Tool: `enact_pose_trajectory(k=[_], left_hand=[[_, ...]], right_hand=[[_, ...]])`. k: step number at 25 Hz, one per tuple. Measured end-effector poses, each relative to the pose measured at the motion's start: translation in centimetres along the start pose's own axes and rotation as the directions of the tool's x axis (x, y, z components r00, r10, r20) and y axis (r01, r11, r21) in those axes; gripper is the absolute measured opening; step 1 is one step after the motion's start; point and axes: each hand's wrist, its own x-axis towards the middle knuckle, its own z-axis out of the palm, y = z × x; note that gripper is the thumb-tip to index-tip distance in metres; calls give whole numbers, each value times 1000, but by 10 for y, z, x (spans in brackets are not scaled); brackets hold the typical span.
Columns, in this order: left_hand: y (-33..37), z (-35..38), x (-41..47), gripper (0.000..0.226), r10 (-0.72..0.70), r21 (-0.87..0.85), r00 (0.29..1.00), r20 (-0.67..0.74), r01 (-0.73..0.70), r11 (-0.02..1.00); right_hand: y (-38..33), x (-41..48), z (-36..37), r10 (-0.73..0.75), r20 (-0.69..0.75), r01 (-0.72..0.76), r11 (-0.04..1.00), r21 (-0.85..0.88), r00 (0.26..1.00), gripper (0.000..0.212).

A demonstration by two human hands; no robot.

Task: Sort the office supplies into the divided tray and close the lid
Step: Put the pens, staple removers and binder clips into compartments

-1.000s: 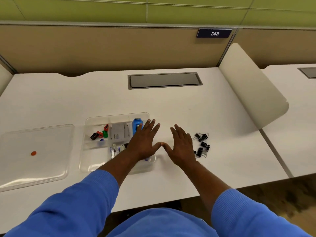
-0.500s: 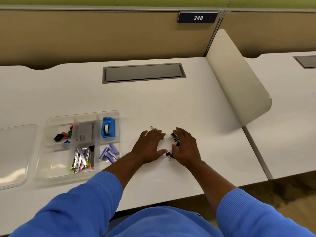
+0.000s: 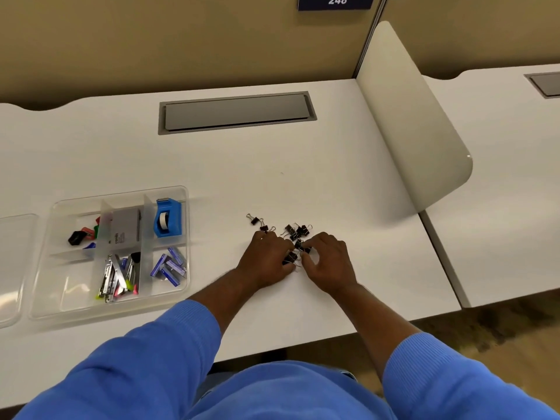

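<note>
Several black binder clips [image 3: 296, 231] lie in a loose heap on the white desk, a little right of centre. My left hand [image 3: 264, 260] and my right hand [image 3: 328, 262] rest on the desk at the near side of the heap, fingers curled around a few clips between them. The clear divided tray [image 3: 91, 307] stands to the left. It holds a blue tape dispenser [image 3: 168, 218], a grey card box [image 3: 125, 226], small coloured clips [image 3: 85, 234], staplers [image 3: 116, 275] and blue staple boxes [image 3: 170, 266]. The clear lid [image 3: 12, 268] lies at the far left edge.
A grey cable hatch [image 3: 236, 113] is set into the desk at the back. A curved beige divider [image 3: 415, 128] rises on the right, with a second desk [image 3: 509, 183] beyond it. A tan partition wall stands behind.
Both hands moved right from the tray to the binder clips and drew together around them, fingers now curled. The view shifted right, so the tray and lid sit further left.
</note>
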Motion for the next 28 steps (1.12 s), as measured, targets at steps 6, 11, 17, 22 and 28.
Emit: enact_pose_trajectory(k=[6,11,17,22,28], left_hand=[[3,-7,3,15,-68,-54,996,-64,65,996],[1,-26,-4,13,-138,-154,976,-171,112,982],[-18,-52,-23,19,-197,-187,955,-221,156,970],[-51,-86,-49,16,-237,-203,920,-311,179,963],[-130,-122,-114,20,-295,-196,882,-368,237,952]], right_hand=[[1,8,-3,13,-73,-15,1000,-18,997,7],[-14,19,-6,16,-125,-12,999,30,992,5],[-55,35,-5,94,-112,-74,982,171,989,2],[-109,48,18,19,-113,6,975,221,993,6],[-209,54,72,-49,-134,78,972,221,990,11]])
